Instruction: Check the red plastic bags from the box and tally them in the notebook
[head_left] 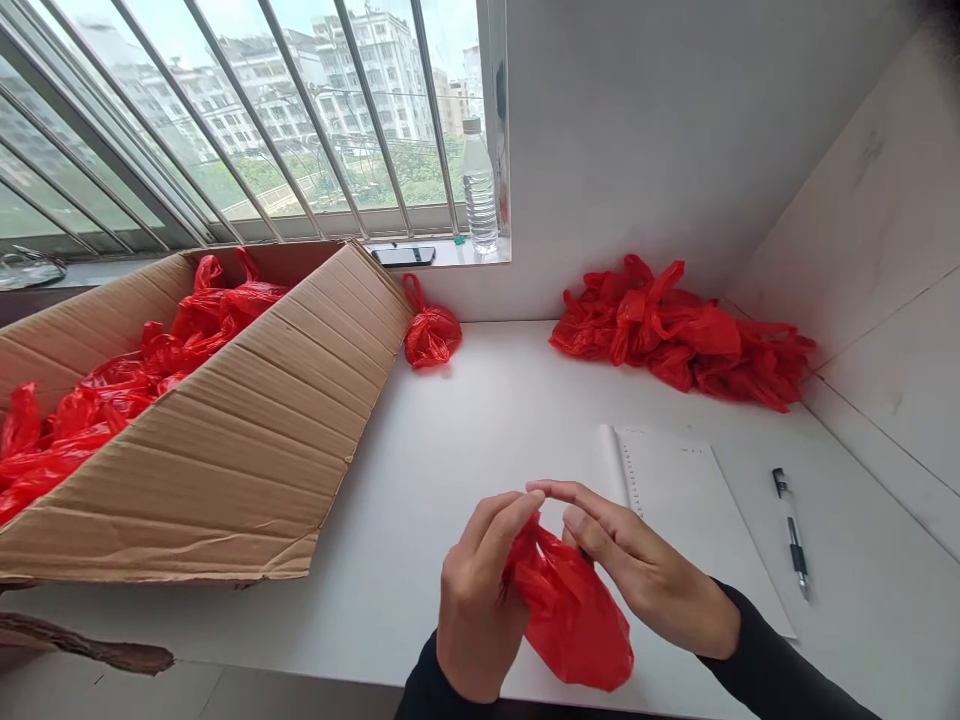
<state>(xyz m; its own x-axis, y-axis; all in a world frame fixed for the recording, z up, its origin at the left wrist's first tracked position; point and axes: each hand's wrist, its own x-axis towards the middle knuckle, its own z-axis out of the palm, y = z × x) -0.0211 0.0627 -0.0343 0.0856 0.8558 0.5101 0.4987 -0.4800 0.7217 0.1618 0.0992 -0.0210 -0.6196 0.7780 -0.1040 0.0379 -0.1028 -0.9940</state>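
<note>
A red plastic bag (577,615) hangs between my hands above the front of the white table. My left hand (484,590) is closed round the bag's gathered upper left side. From the right, my right hand (645,575) pinches near the top of the bag, its curled fingers partly hidden behind the thumb. The index fingertips of both hands meet above the bag. What the bag contains, if anything, does not show.
On the left, a cardboard box (247,450) holds several red bags (150,365). One tied red bag (433,336) sits beside it. More red bags (675,325) are heaped by the wall. A notebook (690,490), pen (792,535), bottle (480,190) and phone (403,257) are around.
</note>
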